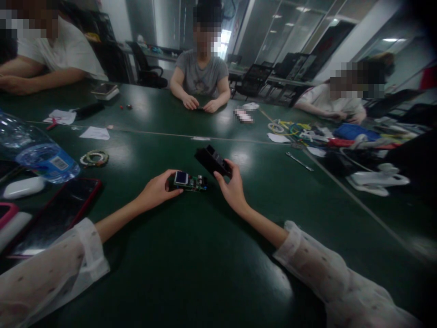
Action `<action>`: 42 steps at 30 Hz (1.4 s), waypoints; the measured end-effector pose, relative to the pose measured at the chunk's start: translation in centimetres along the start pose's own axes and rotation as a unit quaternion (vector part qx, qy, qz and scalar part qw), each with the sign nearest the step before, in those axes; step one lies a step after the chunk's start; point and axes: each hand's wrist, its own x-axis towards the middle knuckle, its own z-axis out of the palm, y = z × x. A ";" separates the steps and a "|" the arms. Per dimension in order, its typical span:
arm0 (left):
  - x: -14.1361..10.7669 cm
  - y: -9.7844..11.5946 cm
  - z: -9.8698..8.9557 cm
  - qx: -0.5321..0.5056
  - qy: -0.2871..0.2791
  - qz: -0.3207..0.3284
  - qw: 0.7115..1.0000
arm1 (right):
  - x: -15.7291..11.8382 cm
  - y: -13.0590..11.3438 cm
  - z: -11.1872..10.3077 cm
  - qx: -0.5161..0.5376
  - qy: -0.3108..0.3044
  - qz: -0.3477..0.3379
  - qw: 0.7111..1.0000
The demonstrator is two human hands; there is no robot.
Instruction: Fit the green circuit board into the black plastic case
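Observation:
Between the thumb and fingers of my left hand (157, 187) is a small green circuit board (194, 183) with a little square screen (181, 177) at its left end. The board is low over the dark green table, and I cannot tell whether it touches the surface. My right hand (234, 184) grips a black plastic case (212, 160), which is tilted and raised just right of and beyond the board. A narrow gap separates the case from the board. The fingers behind the case are partly hidden.
At left are a water bottle (44, 155), a phone with a red edge (64, 209), a white earphone case (23, 187) and bracelets (94, 158). A wrench (299, 161), white clamp-like tool (377, 178) and tangled cables (290, 127) lie right. People sit across the table (191, 255).

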 end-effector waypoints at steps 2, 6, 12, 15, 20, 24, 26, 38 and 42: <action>0.0 0.0 0.0 0.002 0.000 -0.002 1.000 | -0.2 -1.1 -0.2 0.005 -0.018 -0.028 0.999; 0.1 -0.2 0.1 0.010 0.005 -0.005 1.000 | -0.7 -2.4 -0.4 -0.007 -0.076 -0.079 0.994; 0.2 -0.5 0.2 0.020 0.019 -0.004 1.000 | -0.7 -2.5 -0.3 0.005 -0.157 -0.127 0.980; 0.3 -0.6 0.3 0.026 0.026 -0.004 0.999 | -0.5 -2.5 -0.3 0.001 -0.176 -0.128 0.976; 0.1 -0.6 0.4 -0.016 0.039 0.000 0.999 | -0.3 -2.1 0.0 -0.014 -0.221 -0.118 0.968; -0.1 -0.2 0.2 -0.019 0.015 0.018 1.000 | -0.3 -1.7 0.1 -0.017 -0.260 -0.113 0.959; -0.2 -0.1 0.0 -0.011 0.000 0.020 1.000 | -0.3 -1.6 0.1 -0.019 -0.262 -0.110 0.959; -0.2 -0.2 0.0 -0.063 -0.016 0.006 0.998 | -0.2 -2.3 -0.3 -0.019 -0.260 -0.161 0.952; -0.2 -0.1 -0.1 -0.054 -0.016 0.007 0.998 | -0.2 -2.3 -0.3 -0.022 -0.262 -0.166 0.950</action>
